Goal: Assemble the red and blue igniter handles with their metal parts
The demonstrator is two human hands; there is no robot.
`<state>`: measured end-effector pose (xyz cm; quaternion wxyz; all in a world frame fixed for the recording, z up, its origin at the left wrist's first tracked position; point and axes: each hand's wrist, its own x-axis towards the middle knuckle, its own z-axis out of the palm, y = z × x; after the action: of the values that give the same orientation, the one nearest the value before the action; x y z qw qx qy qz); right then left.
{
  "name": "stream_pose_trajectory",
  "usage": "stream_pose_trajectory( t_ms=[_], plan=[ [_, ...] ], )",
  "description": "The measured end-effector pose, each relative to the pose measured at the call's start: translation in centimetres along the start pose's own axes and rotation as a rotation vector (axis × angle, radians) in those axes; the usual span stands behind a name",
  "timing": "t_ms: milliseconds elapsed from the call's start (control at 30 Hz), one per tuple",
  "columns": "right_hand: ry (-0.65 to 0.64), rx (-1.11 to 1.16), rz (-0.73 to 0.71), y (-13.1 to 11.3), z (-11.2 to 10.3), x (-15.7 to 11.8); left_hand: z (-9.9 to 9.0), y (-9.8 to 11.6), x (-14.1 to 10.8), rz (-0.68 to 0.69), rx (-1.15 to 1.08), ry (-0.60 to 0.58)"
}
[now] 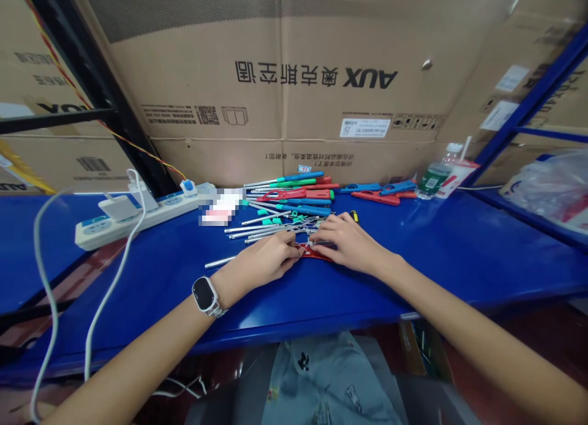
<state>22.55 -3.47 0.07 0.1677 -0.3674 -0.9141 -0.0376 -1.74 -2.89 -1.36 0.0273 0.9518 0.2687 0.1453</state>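
Note:
A red plastic piece [316, 251] lies on the blue table under both hands. My left hand [271, 256], with a watch on its wrist, has its fingers pinched together at the piece's left end. My right hand [346, 241] has its fingers curled over the right part, pressed on the piece and a small pale part [309, 244]. The fingertips of the two hands nearly meet. Just behind them lie several metal rods [250, 230] and small green parts [266, 221]. Fine detail between the fingertips is too small to tell.
Behind are red, green and blue handles [298, 194], with blue and red plastic pieces [383, 192] to their right. A power strip [138, 214] with white cables stands left. A bottle [432, 179] and a cup [454, 177] stand back right, before a large carton [294, 106].

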Motion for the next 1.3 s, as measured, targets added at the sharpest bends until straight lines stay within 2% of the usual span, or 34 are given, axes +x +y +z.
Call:
stream_pose_trajectory(
  t_ms=[200, 467, 667, 767, 900, 1067, 1300],
  plan=[
    [-0.01, 0.023, 0.047, -0.4, 1.1, -1.7, 0.1, -0.1, -0.1, -0.007, 0.023, -0.006],
    [-0.058, -0.105, 0.035, -1.3, 0.7, -1.9, 0.2, 0.1, 0.0, -0.007, 0.072, -0.016],
    [-0.033, -0.196, 0.041, -1.9, 1.0, -2.4, -0.3, 0.1, 0.1, -0.05, 0.01, -0.054],
    [-0.038, -0.224, 0.032, -1.6, 1.0, -2.5, -0.7, 0.0, 0.2, -0.076, -0.041, -0.021],
    [-0.079, -0.228, 0.036, -1.2, 0.8, -2.3, -1.3, -0.8, 0.0, -0.103, -0.086, 0.074],
    [-0.077, -0.184, 0.035, -0.8, 0.9, -2.3, -1.1, -2.5, -0.2, -0.134, -0.194, -0.01],
    [-0.08, -0.126, -0.012, -0.1, 1.0, -2.3, -1.1, -3.6, 0.1, -0.075, -0.231, -0.056]
  ],
)
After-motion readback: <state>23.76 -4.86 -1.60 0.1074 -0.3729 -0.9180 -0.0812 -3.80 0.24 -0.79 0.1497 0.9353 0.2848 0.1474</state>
